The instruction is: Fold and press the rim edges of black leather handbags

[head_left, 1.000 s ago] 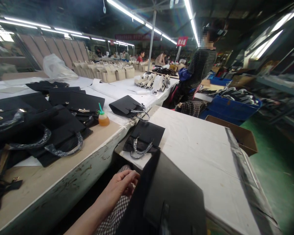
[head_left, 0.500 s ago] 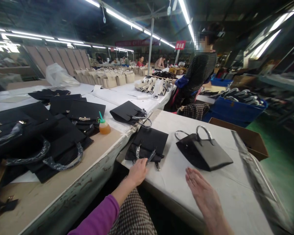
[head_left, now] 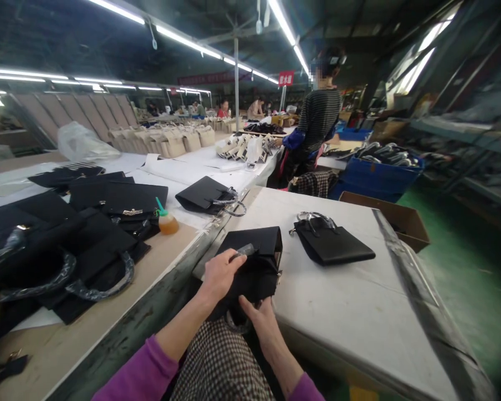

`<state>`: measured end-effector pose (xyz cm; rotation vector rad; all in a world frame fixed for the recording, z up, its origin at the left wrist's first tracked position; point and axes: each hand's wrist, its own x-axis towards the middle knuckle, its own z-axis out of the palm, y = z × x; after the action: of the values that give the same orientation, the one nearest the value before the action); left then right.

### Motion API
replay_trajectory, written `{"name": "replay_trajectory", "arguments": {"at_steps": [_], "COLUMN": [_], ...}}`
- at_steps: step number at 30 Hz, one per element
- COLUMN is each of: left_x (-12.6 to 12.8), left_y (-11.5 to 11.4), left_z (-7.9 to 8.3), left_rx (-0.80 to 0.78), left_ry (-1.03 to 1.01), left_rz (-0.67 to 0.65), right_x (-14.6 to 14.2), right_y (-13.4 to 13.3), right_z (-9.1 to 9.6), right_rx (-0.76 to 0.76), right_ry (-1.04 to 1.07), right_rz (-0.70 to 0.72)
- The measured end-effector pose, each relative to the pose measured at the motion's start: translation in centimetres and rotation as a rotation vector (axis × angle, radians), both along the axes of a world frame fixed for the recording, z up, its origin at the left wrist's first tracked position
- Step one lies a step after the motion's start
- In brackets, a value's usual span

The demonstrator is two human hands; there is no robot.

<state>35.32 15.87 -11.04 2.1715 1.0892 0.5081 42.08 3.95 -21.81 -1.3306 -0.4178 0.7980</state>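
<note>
A black handbag (head_left: 250, 240) lies at the near left corner of the white-topped table, partly over my lap, its mouth gaping on the right side. My left hand (head_left: 220, 274) is closed round its upper handle, which is wrapped in clear plastic. At the bag's lower edge, my right hand (head_left: 264, 318) grips it with the thumb on top; the other fingers are mostly hidden beneath. The second handle hangs below, close to my checked apron. To the right, another black handbag (head_left: 338, 246) rests on the table with its handles pointing away from me.
On the left table stands a glue bottle (head_left: 167, 223) with a green nozzle, beside piled black bags (head_left: 104, 239). One more black handbag (head_left: 202, 194) lies beyond. A co-worker (head_left: 319, 117) stands behind the table, near a blue bin (head_left: 379, 175) and a cardboard box (head_left: 413, 228).
My right hand has come left from beside the right-hand bag and taken hold of the near bag. That bag has moved towards me and opened up. The right-hand bag now lies flatter.
</note>
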Motion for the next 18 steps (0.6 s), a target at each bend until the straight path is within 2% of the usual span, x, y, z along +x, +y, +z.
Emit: {"name": "replay_trajectory", "arguments": {"at_steps": [4, 7, 11, 12, 13, 15, 17, 18], "left_x": [-3.8, -7.6, -13.0, -14.2, -15.1, -16.5, -17.4, -17.7], "left_y": [-2.3, -4.2, -5.5, -5.4, -5.1, -4.4, -4.0, -4.0], "left_z": [3.2, 6.7, 12.0, 12.9, 13.3, 12.9, 11.2, 10.1], "left_rx": [-0.052, -0.021, 0.286, 0.337, 0.37, 0.396, 0.372, 0.354], "left_ry": [-0.136, -0.119, -0.108, -0.119, -0.123, -0.087, 0.011, 0.081], "left_rz": [-0.016, -0.018, 0.184, 0.241, 0.287, 0.331, 0.268, 0.162], "right_x": [-1.0, -0.6, 0.5, 0.7, 0.7, 0.2, -0.8, -1.4], "right_y": [0.2, -2.0, -7.0, -8.2, -9.2, -10.7, -11.3, -11.5], "right_z": [2.8, 5.2, 10.7, 12.3, 13.9, 16.3, 17.4, 17.3], "right_rx": [-0.005, -0.033, -0.029, -0.028, -0.017, 0.027, 0.038, 0.03], "right_ry": [-0.128, -0.196, -0.343, -0.469, -0.576, -0.677, -0.666, -0.653], "right_rz": [0.027, 0.161, 0.377, 0.442, 0.498, 0.628, 0.703, 0.719]}}
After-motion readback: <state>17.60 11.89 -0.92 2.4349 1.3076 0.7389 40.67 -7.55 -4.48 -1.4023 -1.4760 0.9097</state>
